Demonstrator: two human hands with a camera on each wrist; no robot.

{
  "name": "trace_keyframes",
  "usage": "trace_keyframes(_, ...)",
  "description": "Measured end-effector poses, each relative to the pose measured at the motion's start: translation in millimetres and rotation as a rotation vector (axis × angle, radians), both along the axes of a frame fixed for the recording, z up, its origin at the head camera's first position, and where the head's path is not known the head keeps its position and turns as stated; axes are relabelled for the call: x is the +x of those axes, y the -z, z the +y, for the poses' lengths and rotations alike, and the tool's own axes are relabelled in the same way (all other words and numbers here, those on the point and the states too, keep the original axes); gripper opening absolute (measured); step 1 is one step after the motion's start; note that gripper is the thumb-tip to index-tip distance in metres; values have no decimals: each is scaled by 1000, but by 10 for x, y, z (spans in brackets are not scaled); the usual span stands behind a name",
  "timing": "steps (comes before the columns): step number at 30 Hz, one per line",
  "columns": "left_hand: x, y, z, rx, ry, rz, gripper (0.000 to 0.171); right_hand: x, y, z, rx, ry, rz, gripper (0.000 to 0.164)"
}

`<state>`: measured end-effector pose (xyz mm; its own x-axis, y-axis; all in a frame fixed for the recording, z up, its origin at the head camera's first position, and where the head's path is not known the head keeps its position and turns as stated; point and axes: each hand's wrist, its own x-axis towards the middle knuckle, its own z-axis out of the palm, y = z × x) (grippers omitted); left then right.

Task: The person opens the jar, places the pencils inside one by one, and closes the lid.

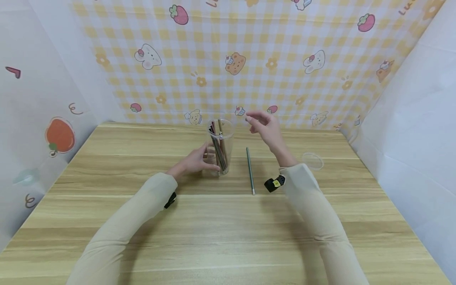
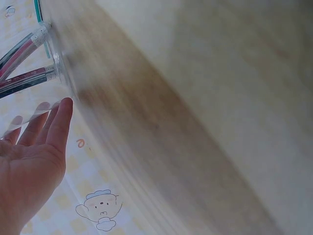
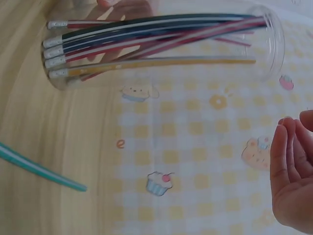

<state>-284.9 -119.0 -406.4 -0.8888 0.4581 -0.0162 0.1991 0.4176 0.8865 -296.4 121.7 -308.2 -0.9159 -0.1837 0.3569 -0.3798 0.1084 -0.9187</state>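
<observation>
A tall clear plastic cup (image 1: 230, 148) stands upright near the back of the table, with several pencils (image 3: 161, 34) leaning inside, dark, red and one yellow, their eraser ends at the bottom. My left hand (image 1: 195, 160) holds the cup low on its left side, thumb in front and fingers behind. To the right of the cup and about level with its rim, my right hand (image 1: 267, 128) is raised with fingers loosely bent; in the right wrist view no pencil shows at its fingertips. Between cup and right forearm lies a green pencil (image 1: 250, 170) on the table.
A clear round lid (image 1: 313, 161) lies on the wooden table (image 1: 221, 237), just right of the right wrist. Behind the table's back edge hangs a yellow checked cloth (image 1: 213, 51) with cartoon prints. White sheets (image 1: 409, 118) close off both sides.
</observation>
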Motion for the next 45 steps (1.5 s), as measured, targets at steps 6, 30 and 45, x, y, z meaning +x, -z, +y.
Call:
trace_keyframes(6,3,2,1,8,7,-1,85,-85,213,153,-37,29,-197,27)
trace_keyframes(30,3,-5,7,17,9,0,87,-260,1010,304,98,59,-557,30)
trace_keyframes(45,20,-15,13,6,3,0,86,-308,1042,178,470,149,-505,25)
